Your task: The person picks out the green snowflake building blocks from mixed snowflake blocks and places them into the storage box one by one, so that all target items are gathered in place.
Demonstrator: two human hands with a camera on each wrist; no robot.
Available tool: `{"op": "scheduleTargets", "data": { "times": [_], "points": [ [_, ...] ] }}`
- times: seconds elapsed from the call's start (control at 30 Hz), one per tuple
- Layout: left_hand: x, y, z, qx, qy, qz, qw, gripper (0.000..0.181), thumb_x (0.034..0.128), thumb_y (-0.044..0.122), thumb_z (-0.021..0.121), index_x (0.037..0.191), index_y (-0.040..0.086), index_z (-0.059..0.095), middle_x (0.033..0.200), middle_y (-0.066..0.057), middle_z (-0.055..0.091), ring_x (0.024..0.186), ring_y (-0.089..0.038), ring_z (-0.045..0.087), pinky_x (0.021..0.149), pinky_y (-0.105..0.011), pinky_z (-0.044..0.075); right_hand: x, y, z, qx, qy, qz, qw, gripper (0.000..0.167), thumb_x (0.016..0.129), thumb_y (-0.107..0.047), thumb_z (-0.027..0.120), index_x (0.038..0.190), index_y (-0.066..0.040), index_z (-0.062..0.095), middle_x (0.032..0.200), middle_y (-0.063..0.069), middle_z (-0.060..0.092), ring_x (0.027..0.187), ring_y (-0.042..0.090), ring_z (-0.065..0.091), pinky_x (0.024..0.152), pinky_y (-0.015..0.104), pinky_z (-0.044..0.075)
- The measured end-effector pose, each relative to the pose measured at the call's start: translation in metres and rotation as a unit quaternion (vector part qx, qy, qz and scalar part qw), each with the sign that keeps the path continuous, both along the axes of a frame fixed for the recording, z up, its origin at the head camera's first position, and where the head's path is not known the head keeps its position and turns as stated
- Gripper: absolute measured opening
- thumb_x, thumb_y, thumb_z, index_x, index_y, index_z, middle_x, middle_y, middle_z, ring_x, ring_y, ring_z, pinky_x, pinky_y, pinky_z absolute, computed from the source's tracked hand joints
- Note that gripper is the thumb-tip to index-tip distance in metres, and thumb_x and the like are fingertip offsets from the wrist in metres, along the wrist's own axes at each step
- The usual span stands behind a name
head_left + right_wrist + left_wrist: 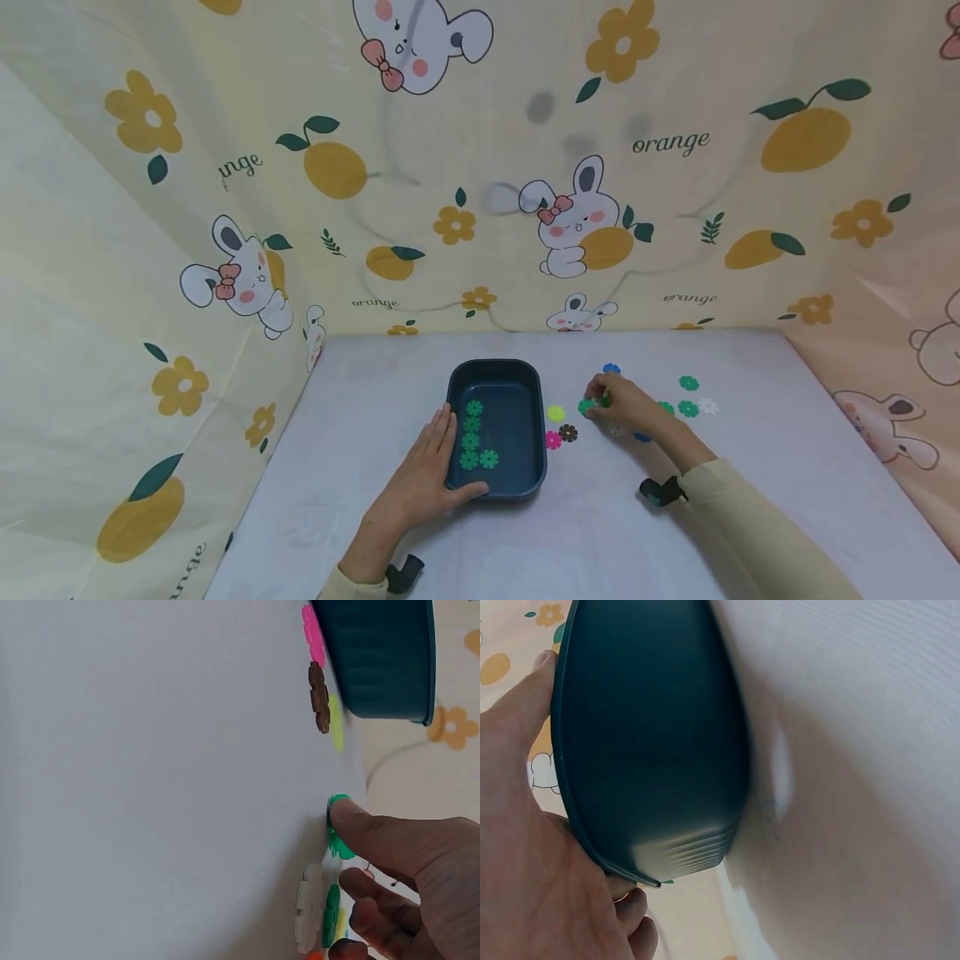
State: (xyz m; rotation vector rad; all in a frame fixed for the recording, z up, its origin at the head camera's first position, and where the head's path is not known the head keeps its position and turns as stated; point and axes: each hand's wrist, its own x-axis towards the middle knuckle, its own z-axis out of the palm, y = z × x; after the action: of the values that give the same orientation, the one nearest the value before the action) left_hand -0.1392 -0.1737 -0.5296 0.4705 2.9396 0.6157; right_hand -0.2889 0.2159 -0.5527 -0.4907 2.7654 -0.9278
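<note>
Cloth [465, 142] past our tabletop's [592, 542] far edge reads "orange"; our right hand [628, 408] pinches a green piece [585, 407], straight-fingered left hand [423, 475] touching a tray [542, 425]

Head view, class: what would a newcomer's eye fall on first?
Probably the dark tray below centre, with five green flower-shaped pieces inside and the left hand at its left side. To its right, the right hand pinches another green piece. Behind hangs a rabbit-patterned backdrop.

2 cream sleeves [757, 517], 2 black wrist devices [660, 492]
</note>
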Motion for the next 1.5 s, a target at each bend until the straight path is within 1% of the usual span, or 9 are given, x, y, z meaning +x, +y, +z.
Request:
{"op": "scheduleTargets", "data": {
  "times": [0.23, 0.4, 0.53, 0.67, 0.93, 0.97, 1.17, 1.33, 1.5],
  "points": [
    [0.000, 0.000, 0.000, -0.001, -0.002, 0.001, 1.0000, 0.124, 0.0904, 0.077, 0.069, 0.173, 0.006, 0.010, 0.182, -0.006, -0.001, 0.168, -0.024, 0.002, 0.134, -0.050, 0.016, 0.005, 0.000, 0.002, -0.011, 0.002, 0.006, 0.9999, 0.022, 0.094, -0.012, 0.083, 0.108, -0.012, 0.067, 0.100, 0.002, 0.066, 0.089, 0.020, 0.057, 0.080, 0.034, 0.053],
    [0.000, 0.001, 0.000, -0.003, -0.004, 0.003, 1.0000, 0.124, 0.0903, 0.078, 0.068, 0.173, 0.007, 0.009, 0.182, -0.006, -0.001, 0.168, -0.023, 0.002, 0.134, -0.049, 0.016, 0.009, 0.003, 0.007, -0.009, 0.023, 0.017, 0.9996, 0.013, 0.097, -0.009, 0.079, 0.105, -0.012, 0.070, 0.098, 0.000, 0.068, 0.085, 0.017, 0.057, 0.075, 0.031, 0.053],
    [0.000, 0.001, 0.001, -0.006, -0.004, 0.003, 1.0000, 0.124, 0.0904, 0.078, 0.068, 0.173, 0.006, 0.009, 0.182, -0.007, -0.001, 0.168, -0.024, 0.002, 0.134, -0.050, 0.016, 0.013, 0.003, 0.019, -0.012, 0.030, 0.018, 0.9993, 0.007, 0.099, -0.009, 0.077, 0.104, -0.013, 0.074, 0.098, 0.000, 0.070, 0.086, 0.018, 0.058, 0.075, 0.032, 0.052],
    [0.000, 0.001, 0.001, -0.007, -0.003, 0.001, 1.0000, 0.123, 0.0909, 0.077, 0.068, 0.173, 0.006, 0.010, 0.182, -0.007, -0.001, 0.168, -0.024, 0.002, 0.135, -0.049, 0.015, 0.016, 0.003, 0.032, -0.020, 0.025, 0.009, 0.9994, 0.006, 0.100, -0.011, 0.076, 0.105, -0.013, 0.075, 0.099, 0.000, 0.071, 0.088, 0.020, 0.058, 0.074, 0.033, 0.051],
    [0.000, 0.001, 0.001, -0.005, -0.002, 0.000, 1.0000, 0.124, 0.0906, 0.077, 0.069, 0.173, 0.005, 0.010, 0.182, -0.007, -0.001, 0.168, -0.023, 0.002, 0.135, -0.049, 0.014, 0.017, 0.001, 0.048, -0.057, 0.052, 0.010, 0.9969, 0.005, 0.100, -0.013, 0.078, 0.104, -0.016, 0.075, 0.096, -0.002, 0.072, 0.084, 0.020, 0.059, 0.070, 0.030, 0.053],
    [0.000, 0.001, 0.001, -0.004, -0.002, 0.000, 1.0000, 0.124, 0.0904, 0.077, 0.069, 0.173, 0.006, 0.010, 0.182, -0.007, -0.001, 0.168, -0.023, 0.002, 0.135, -0.049, 0.015, 0.018, 0.000, 0.050, -0.059, 0.053, 0.007, 0.9968, 0.006, 0.100, -0.014, 0.078, 0.103, -0.017, 0.075, 0.096, -0.003, 0.072, 0.084, 0.020, 0.059, 0.071, 0.029, 0.053],
    [0.001, 0.001, 0.002, -0.001, 0.000, 0.000, 1.0000, 0.124, 0.0903, 0.076, 0.070, 0.173, 0.005, 0.011, 0.182, -0.007, 0.000, 0.168, -0.024, 0.003, 0.135, -0.050, 0.015, 0.022, -0.012, 0.059, -0.087, 0.066, 0.016, 0.9939, 0.007, 0.099, -0.015, 0.081, 0.104, -0.017, 0.077, 0.098, -0.002, 0.073, 0.086, 0.021, 0.060, 0.073, 0.028, 0.054],
    [0.001, 0.001, 0.002, -0.003, 0.001, -0.001, 1.0000, 0.123, 0.0903, 0.077, 0.069, 0.173, 0.005, 0.011, 0.182, -0.007, 0.000, 0.168, -0.024, 0.003, 0.135, -0.049, 0.015, 0.024, -0.026, 0.062, -0.106, 0.070, 0.026, 0.9915, 0.006, 0.098, -0.015, 0.081, 0.103, -0.016, 0.078, 0.099, -0.002, 0.074, 0.086, 0.021, 0.060, 0.074, 0.027, 0.054],
    [0.001, 0.001, 0.001, -0.007, 0.001, 0.001, 1.0000, 0.124, 0.0900, 0.078, 0.069, 0.173, 0.006, 0.011, 0.182, -0.007, -0.001, 0.168, -0.024, 0.002, 0.135, -0.049, 0.015, 0.026, -0.041, 0.064, -0.115, 0.063, 0.041, 0.9906, 0.006, 0.098, -0.016, 0.081, 0.103, -0.017, 0.078, 0.099, -0.003, 0.073, 0.086, 0.020, 0.060, 0.073, 0.026, 0.054]
  ]
}}
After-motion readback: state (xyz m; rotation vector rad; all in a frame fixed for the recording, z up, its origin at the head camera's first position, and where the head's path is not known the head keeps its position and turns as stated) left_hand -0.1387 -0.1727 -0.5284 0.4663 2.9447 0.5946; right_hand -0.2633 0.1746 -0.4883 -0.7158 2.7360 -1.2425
